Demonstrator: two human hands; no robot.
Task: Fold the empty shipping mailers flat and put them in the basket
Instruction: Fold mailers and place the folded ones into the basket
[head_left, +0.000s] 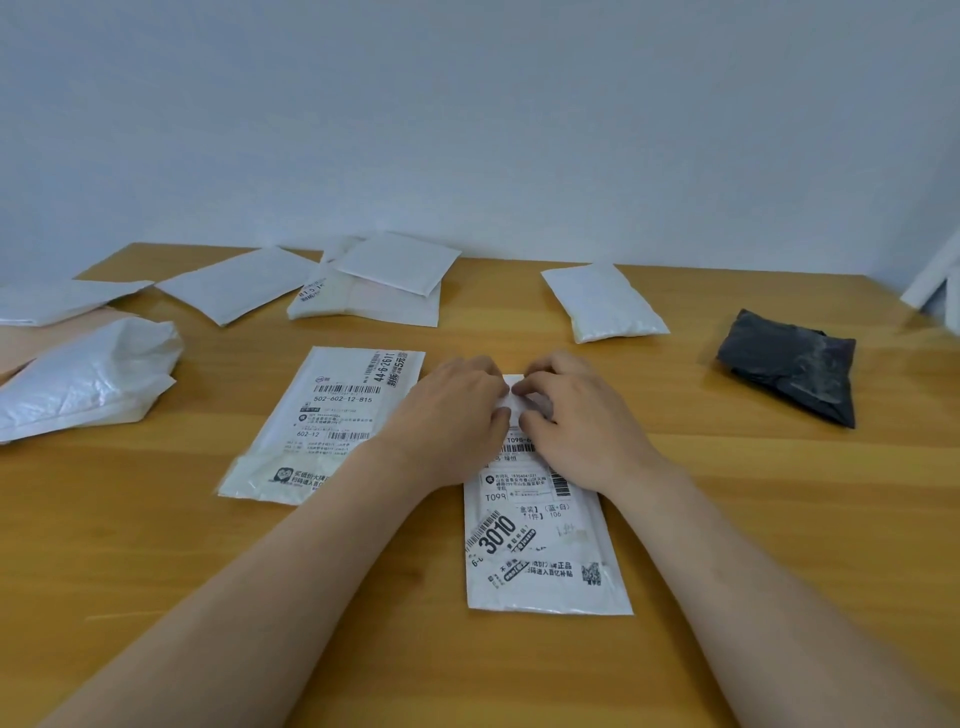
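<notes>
The centre mailer (540, 551) lies flat on the wooden desk (727, 519), just below the middle of the frame, its long side running up the picture. It is white. Its printed label shows a bold "3010" beside a barcode, "T098" twice, "106", Chinese text and a small QR code at its lower right corner. Both hands sit together on its upper end. The left hand (452, 410) and right hand (576, 415) have their fingers curled, pinching a small white folded flap between them, fingertips almost touching.

Just to the left, partly under the left wrist, a second mailer (332, 421) lies tilted. It reads "502-602-12-815", "44-6-2611", "602-12", and carries several barcodes.

Further mailers are spread across the upper part of the desk:
- A crumpled white mailer (88, 379) sits at the left edge, puffed and open at one end; what is in it cannot be seen.
- A flat white mailer (67, 301) lies above it.
- A blank white mailer (239, 286) lies to the right of that.
- A stacked pair (363, 306) sits at top centre, with part of a barcode label showing on the lower one.
- A padded white mailer (602, 301) lies right of centre.
- A black mailer (789, 364), crinkled and glossy, lies at the right.

A blurred white object (935, 291) stands at the right edge. A pale wall (467, 130) fills the upper frame.
</notes>
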